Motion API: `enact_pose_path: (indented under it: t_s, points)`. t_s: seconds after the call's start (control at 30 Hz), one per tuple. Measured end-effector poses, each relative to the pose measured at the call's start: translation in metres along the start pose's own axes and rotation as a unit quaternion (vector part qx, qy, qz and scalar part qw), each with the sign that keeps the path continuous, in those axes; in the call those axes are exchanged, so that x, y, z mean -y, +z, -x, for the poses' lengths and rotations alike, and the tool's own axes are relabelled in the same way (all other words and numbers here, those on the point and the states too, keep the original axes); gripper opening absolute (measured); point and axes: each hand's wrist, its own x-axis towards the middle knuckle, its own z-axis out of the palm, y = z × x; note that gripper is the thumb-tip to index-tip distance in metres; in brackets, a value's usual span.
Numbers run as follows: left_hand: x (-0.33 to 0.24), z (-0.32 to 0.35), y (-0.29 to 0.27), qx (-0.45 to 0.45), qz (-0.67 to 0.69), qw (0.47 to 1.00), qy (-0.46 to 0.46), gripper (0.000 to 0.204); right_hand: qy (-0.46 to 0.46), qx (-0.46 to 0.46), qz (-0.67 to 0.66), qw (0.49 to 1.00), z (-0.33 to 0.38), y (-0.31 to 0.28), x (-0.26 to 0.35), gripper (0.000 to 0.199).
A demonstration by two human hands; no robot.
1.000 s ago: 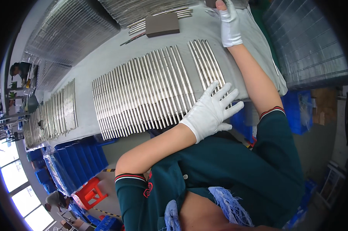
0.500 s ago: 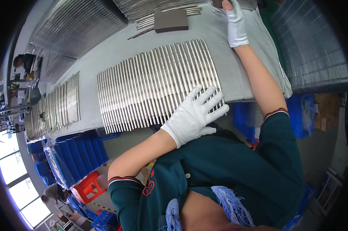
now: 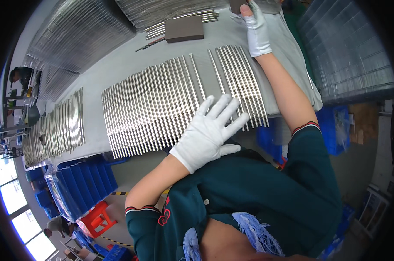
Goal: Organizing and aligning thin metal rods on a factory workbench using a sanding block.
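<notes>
A row of shiny metal rods (image 3: 138, 111) lies side by side on the cloth-covered table. Its right-hand group (image 3: 242, 85) stands apart, past a gap with one loose rod on the gap's left edge. Over the near ends of the rods around this gap, my white-gloved left hand (image 3: 208, 132) is open, palm down, fingers spread; whether it presses on them I cannot tell. My right hand (image 3: 258, 32), gloved with the thumb tip bare, is at the far right of the table, closed on a grey-brown block (image 3: 237, 6) partly cut off by the picture's top edge.
A second grey-brown block (image 3: 185, 29) rests by several rods and a drill bit (image 3: 151, 43) at the back. More rods (image 3: 57, 128) lie at the left. Plastic-wrapped stacks (image 3: 81, 32) line the far side. Blue bins (image 3: 86, 178) and a red stool (image 3: 97, 219) stand below; people work at far left.
Several rods at the right end have separated from the row and shifted right, opening a gap. My left hand stays spread over the near ends; my right hand still holds the block.
</notes>
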Motion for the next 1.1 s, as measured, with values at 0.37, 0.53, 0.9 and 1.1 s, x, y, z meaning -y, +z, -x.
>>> enact_pose_path:
  t_s: [0.37,0.53,0.9,1.1]
  points:
    - [0.019,0.051,0.000,0.025,-0.091,0.989,-0.113,0.079,-0.018,0.012,0.010,1.000,-0.002,0.003,-0.015,0.072]
    - [0.016,0.029,0.011,0.006,-0.044,0.998,-0.045,0.072,-0.010,0.003,-0.018,1.000,0.002,-0.001,0.004,0.065]
    - [0.024,0.057,-0.019,-0.007,-0.092,0.986,-0.139,0.082,-0.022,0.020,-0.017,0.999,0.000,-0.001,-0.008,0.062]
    - [0.047,0.116,-0.015,-0.005,-0.155,0.956,-0.248,0.100,-0.004,0.030,-0.028,0.999,-0.001,0.002,-0.012,0.065]
